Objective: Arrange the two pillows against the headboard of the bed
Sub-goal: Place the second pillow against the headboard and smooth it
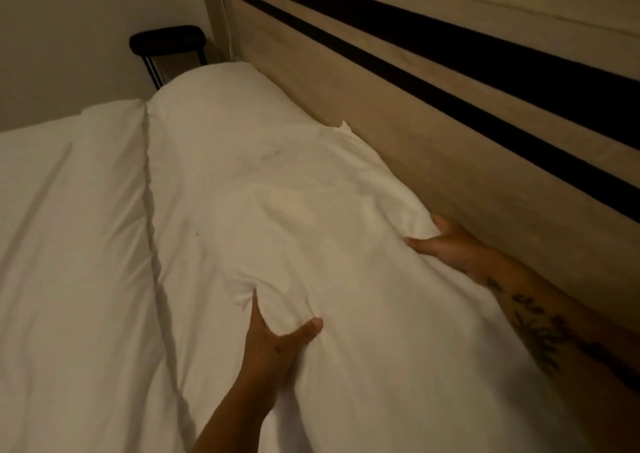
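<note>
A white pillow lies along the wooden headboard, which has two black stripes. My left hand pinches a bunch of its fabric on the side away from the headboard. My right hand grips the pillow's edge right beside the headboard, the tattooed forearm stretching along the board. A second white pillow sits farther along, also against the headboard, its near end overlapped by the first one.
A white duvet covers the bed to the left, with a seam running beside the pillows. A dark bedside fixture stands past the far pillow by the white wall.
</note>
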